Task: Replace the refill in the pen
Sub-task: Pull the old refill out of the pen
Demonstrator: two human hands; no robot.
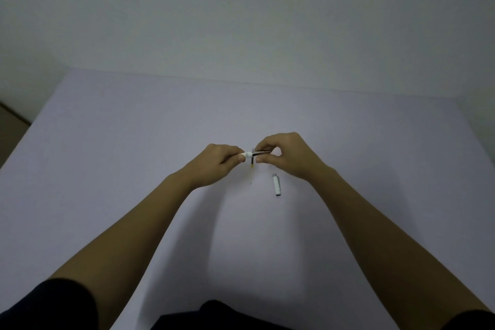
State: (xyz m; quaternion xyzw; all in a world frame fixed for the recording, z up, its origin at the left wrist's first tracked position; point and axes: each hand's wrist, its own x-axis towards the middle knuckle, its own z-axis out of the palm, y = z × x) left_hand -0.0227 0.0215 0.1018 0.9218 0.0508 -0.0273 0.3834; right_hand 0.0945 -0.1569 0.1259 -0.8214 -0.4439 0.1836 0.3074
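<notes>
My left hand (219, 162) grips the white pen barrel (247, 154) above the middle of the table. My right hand (288, 154) pinches the pen's metallic front section (261, 153), which meets the barrel end to end. A thin refill (252, 166) lies on the table just below the hands, partly hidden by them, with a yellowish end and a clear tube. The white pen cap (276, 184) lies on the table under my right wrist.
The pale lilac table (134, 128) runs to a plain wall at the back. Its left edge slants down at the far left. Dark clothing shows at the bottom edge.
</notes>
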